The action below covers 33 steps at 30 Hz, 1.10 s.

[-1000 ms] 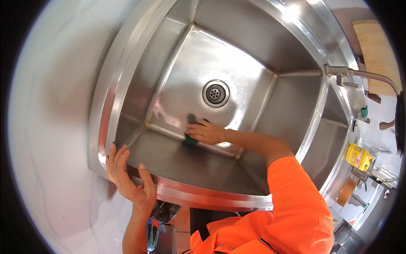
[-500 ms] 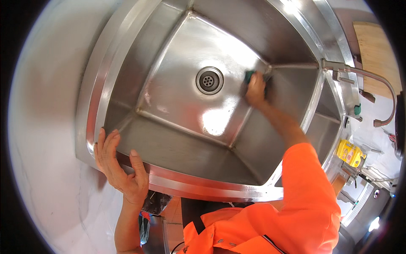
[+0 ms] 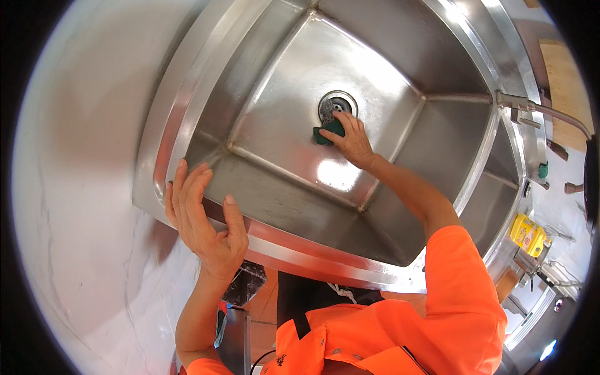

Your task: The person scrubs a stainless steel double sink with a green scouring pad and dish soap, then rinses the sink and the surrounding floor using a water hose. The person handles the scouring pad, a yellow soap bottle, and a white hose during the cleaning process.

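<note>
I had the right hand (image 3: 355,142) down inside the steel sink (image 3: 281,109), over its flat floor, with the forearm crossing the basin from the lower right. Its fingers (image 3: 345,120) were partly spread and bent, the thumb reaching out to the left, and together they had hold of a dark green pad (image 3: 330,133). The pad lay low on the sink floor, at the near edge of the round drain (image 3: 337,105); the fingertips reached over the drain's near rim, and a few strainer holes showed beyond them.

I saw the left hand (image 3: 211,232) at the near left corner of the sink's rim, well apart from the pad. Its fingers stood open, the thumb wide of the rest, with nothing in their hold; I could not tell how firmly they touched the metal. A pale marbled surface (image 3: 87,187) ran along that side.

To the right of the basin I made out a faucet (image 3: 515,103), then a second basin (image 3: 497,203), partly hidden by the orange sleeve (image 3: 462,269). Farther right were a yellow container (image 3: 528,234), a small green scrap (image 3: 542,169) and a light wooden board (image 3: 562,87).
</note>
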Motion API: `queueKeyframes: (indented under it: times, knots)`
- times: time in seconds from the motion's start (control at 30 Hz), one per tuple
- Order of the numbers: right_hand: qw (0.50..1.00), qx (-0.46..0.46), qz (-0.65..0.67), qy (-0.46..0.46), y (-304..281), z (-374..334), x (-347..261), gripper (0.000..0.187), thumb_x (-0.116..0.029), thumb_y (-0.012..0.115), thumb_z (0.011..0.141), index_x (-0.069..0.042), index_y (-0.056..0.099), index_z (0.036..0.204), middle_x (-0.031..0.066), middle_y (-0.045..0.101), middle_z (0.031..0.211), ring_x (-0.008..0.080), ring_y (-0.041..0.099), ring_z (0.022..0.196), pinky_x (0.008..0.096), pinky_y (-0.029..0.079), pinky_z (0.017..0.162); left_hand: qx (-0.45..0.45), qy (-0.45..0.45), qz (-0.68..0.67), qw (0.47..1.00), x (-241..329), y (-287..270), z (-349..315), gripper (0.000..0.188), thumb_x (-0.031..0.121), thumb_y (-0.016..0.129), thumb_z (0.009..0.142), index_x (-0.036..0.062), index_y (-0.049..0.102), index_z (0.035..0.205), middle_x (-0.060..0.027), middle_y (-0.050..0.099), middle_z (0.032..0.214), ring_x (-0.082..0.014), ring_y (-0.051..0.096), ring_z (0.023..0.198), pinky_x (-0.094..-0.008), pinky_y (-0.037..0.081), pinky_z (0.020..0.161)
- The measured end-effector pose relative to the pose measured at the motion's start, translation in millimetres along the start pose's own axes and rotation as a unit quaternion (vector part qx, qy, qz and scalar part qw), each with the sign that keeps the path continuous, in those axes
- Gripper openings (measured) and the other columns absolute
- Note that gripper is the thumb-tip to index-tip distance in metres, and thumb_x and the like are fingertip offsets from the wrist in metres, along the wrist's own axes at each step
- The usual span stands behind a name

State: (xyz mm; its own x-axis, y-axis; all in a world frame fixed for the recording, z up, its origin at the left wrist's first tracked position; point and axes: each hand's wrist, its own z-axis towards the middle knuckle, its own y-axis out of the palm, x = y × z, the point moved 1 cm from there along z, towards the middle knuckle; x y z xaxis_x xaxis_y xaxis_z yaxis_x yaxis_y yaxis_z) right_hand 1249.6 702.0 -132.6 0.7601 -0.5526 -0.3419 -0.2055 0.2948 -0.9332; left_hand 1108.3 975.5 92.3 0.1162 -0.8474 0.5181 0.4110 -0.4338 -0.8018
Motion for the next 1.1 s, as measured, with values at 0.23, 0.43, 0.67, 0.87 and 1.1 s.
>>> queueKeyframes:
  times: [0.23,0.43,0.67,0.87,1.1]
  knots:
    - [0.978,0.034,0.11,-0.173,75.1,105.1,-62.7,0.026,-0.016,0.058,0.079,-0.026,0.065,0.102,0.0072,0.048,0.131,0.0267,0.044,0.121,0.0442,0.034,0.097,-0.016,0.011,-0.001,1.0,-0.8,5.4,5.6,0.037,0.002,0.055,0.076,-0.0022,0.051,0.112,-0.0151,0.059,0.111,-0.0369,0.046,0.12,-0.0482,0.023,0.103]
    - [0.947,0.258,-0.068,0.176,62.1,172.6,10.5,0.034,-0.009,0.06,0.075,-0.013,0.061,0.109,0.0153,0.052,0.124,0.0317,0.051,0.111,0.0457,0.039,0.092,-0.007,0.0,-0.012,1.0,-0.5,5.4,2.2,0.037,0.001,0.056,0.076,-0.0024,0.052,0.112,-0.0152,0.059,0.111,-0.038,0.047,0.119,-0.0471,0.024,0.103]
    - [0.982,-0.02,0.106,-0.158,70.6,55.6,-102.3,0.047,-0.008,0.056,0.076,-0.015,0.053,0.123,0.0133,0.036,0.141,0.0297,0.037,0.128,0.0464,0.029,0.102,-0.014,-0.003,-0.006,1.0,-1.1,1.4,-0.1,0.036,-0.002,0.056,0.08,-0.0019,0.052,0.115,-0.0139,0.057,0.118,-0.0312,0.044,0.122,-0.0386,0.031,0.1]
    - [0.914,-0.233,0.096,-0.319,-16.4,-99.0,2.3,0.033,-0.016,0.061,0.075,-0.017,0.061,0.108,0.0087,0.034,0.142,0.0268,0.031,0.132,0.0499,0.028,0.104,0.026,0.013,0.006,1.0,-3.3,4.8,0.6,0.034,0.006,0.056,0.078,0.0003,0.053,0.111,-0.0096,0.06,0.109,-0.0324,0.049,0.118,-0.0464,0.027,0.102]
    - [0.825,-0.549,-0.099,-0.088,-57.6,-96.0,-7.5,0.016,-0.018,0.062,0.066,-0.013,0.07,0.08,0.0056,0.048,0.112,0.0245,0.044,0.109,0.0449,0.042,0.076,0.039,0.003,0.013,0.999,-0.6,4.2,-3.1,0.033,0.005,0.057,0.078,0.0021,0.055,0.111,-0.0086,0.059,0.111,-0.0298,0.049,0.118,-0.0463,0.027,0.102]
